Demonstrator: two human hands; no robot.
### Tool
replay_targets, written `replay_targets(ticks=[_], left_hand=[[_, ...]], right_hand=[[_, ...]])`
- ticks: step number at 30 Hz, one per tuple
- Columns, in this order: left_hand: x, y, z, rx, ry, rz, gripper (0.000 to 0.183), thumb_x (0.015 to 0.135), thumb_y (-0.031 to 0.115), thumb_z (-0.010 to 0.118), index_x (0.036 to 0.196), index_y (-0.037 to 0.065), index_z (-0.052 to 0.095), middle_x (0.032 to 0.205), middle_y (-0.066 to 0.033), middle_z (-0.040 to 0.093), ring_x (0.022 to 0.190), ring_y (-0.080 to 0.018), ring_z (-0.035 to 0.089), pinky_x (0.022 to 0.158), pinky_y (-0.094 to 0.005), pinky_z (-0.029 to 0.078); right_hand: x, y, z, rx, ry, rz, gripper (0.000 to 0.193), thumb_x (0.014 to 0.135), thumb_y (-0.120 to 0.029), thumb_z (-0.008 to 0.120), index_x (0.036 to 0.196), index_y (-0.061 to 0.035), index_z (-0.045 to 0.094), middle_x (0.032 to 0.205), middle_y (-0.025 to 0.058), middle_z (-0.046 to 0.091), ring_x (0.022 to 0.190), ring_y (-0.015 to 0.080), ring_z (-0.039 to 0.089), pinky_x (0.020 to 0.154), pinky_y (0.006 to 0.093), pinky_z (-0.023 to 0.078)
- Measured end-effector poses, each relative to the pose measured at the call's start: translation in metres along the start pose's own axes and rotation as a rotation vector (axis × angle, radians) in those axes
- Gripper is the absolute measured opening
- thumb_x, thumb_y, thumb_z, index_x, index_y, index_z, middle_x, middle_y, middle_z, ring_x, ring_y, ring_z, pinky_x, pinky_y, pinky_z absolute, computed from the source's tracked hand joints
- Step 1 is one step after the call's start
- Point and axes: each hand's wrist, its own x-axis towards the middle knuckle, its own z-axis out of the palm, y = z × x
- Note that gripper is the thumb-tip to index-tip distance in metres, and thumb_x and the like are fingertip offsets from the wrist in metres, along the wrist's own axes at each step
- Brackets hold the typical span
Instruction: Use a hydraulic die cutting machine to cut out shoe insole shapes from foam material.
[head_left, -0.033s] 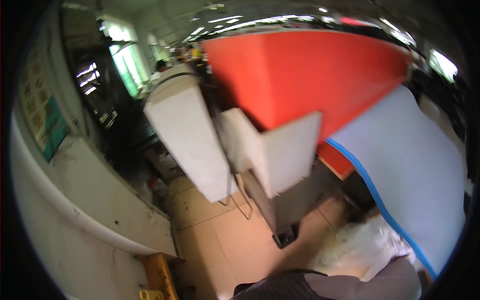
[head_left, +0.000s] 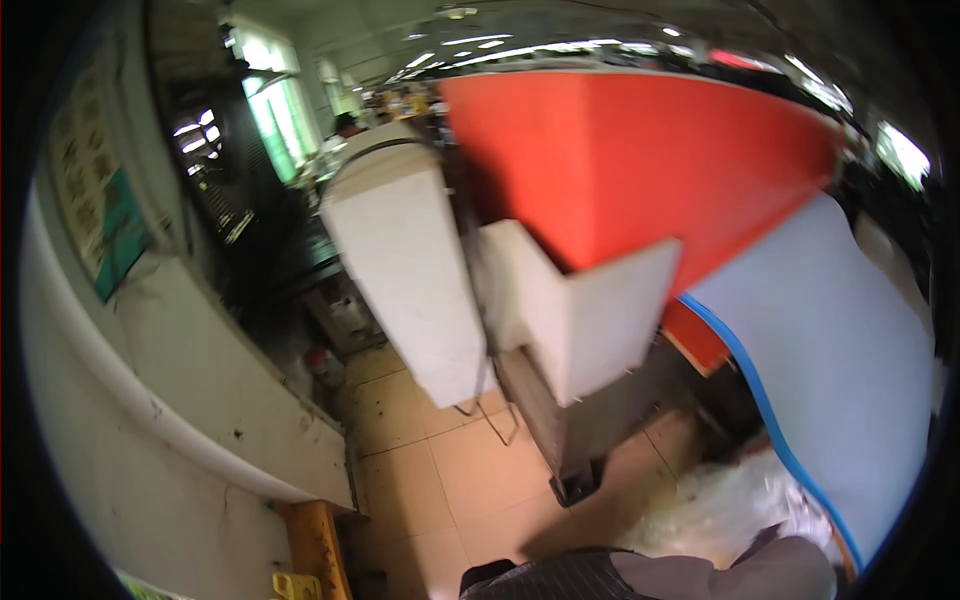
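Head view: crumpled, clear plastic sheeting point(head_left: 715, 505) is being shown just left of the near end of a pale-grey, blue-edged tabletop point(head_left: 845, 340), near a dark pinstriped garment point(head_left: 565, 578). Neither hand is being shown, so openness and hold cannot be told. Beyond the tabletop's left edge, a large, flat red panel point(head_left: 700, 150) is being seen; farther left of the tabletop, a tall, white box-shaped block point(head_left: 410, 270) is being seen.

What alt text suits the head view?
Large red panels rise behind a white angled panel above a tiled floor. A pale, blue-edged surface spans the right, with translucent plastic near its lower edge; neither hand can be made out.
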Motion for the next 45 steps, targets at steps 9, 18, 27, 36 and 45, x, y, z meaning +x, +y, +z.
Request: replay_targets(ticks=[9, 18, 27, 36, 45], left_hand=[[0.109, -0.170, -0.056, -0.644, 0.175, -0.135, 0.046, 0.085, 0.035, 0.068, 0.111, -0.003, 0.063, 0.103, -0.0170, 0.065, 0.092, -0.0300, 0.064, 0.082, -0.0387, 0.052], [0.367, -0.228, -0.222, -0.359, 0.424, 0.235, 0.047, 0.084, 0.050, 0.061, 0.091, 0.005, 0.071, 0.088, -0.0162, 0.069, 0.086, -0.0353, 0.066, 0.078, -0.0420, 0.052], [0.509, -0.032, -0.663, -1.342, -0.210, 0.773, 0.030, 0.089, 0.023, 0.067, 0.105, -0.002, 0.063, 0.085, -0.0036, 0.060, 0.077, -0.0100, 0.054, 0.071, -0.0253, 0.045], [0.645, 0.117, -0.954, -1.112, -0.818, 1.527, 0.058, 0.083, 0.037, 0.074, 0.118, -0.008, 0.059, 0.092, -0.0163, 0.065, 0.080, -0.0270, 0.063, 0.066, -0.0362, 0.049], [0.890, 0.263, -1.062, -1.256, -1.350, 1.897, 0.078, 0.077, 0.060, 0.068, 0.120, -0.004, 0.058, 0.089, -0.0093, 0.066, 0.069, -0.0249, 0.062, 0.059, -0.0353, 0.047]], right_hand=[[-0.504, 0.170, 0.454, -0.731, -2.127, -1.133, 0.028, 0.089, -0.027, 0.062, 0.108, -0.0061, 0.064, 0.103, 0.0166, 0.067, 0.092, 0.0295, 0.067, 0.082, 0.0383, 0.052], [-0.768, 0.186, 0.639, -1.255, -2.189, -1.197, 0.032, 0.096, -0.034, 0.046, 0.106, -0.0094, 0.064, 0.104, 0.0135, 0.066, 0.097, 0.0344, 0.063, 0.085, 0.0438, 0.049], [-0.725, 0.238, 0.945, -1.452, -1.767, -1.140, 0.033, 0.088, -0.032, 0.060, 0.094, 0.0002, 0.066, 0.094, 0.0224, 0.067, 0.090, 0.0390, 0.064, 0.079, 0.0455, 0.049], [-0.805, 0.168, 1.334, -1.692, -1.630, -1.114, 0.018, 0.082, -0.009, 0.057, 0.091, -0.0005, 0.070, 0.095, 0.0204, 0.069, 0.086, 0.0343, 0.065, 0.075, 0.0442, 0.051], [-0.904, -0.011, 1.550, -1.062, -2.047, -1.071, 0.028, 0.084, -0.027, 0.061, 0.101, -0.0055, 0.064, 0.094, 0.0178, 0.067, 0.091, 0.0341, 0.063, 0.078, 0.0444, 0.047]])
